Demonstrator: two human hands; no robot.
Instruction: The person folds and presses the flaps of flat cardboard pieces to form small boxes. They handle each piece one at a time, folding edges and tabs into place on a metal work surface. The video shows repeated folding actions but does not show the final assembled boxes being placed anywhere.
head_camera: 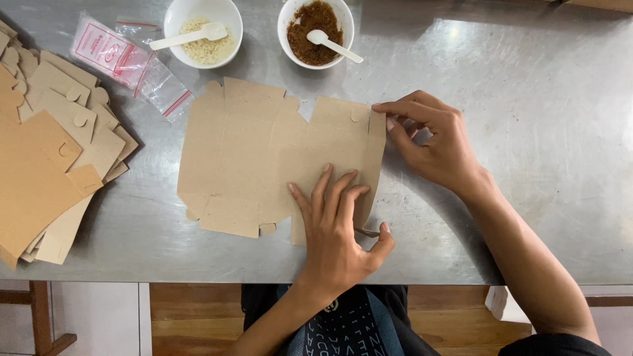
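Observation:
A flat brown cardboard box blank (264,151) lies on the steel table (527,132). My left hand (336,227) presses flat on its lower right part, fingers spread, thumb at the blank's bottom corner. My right hand (432,138) pinches the narrow right edge flap near its top corner, the flap bent up slightly along its crease.
A stack of the same cardboard blanks (49,151) lies at the left. Clear zip bags (128,62) lie at the back left. Two white bowls stand at the back, each with a white spoon: one with pale grains (203,29), one with brown powder (315,31). The table edge runs near me.

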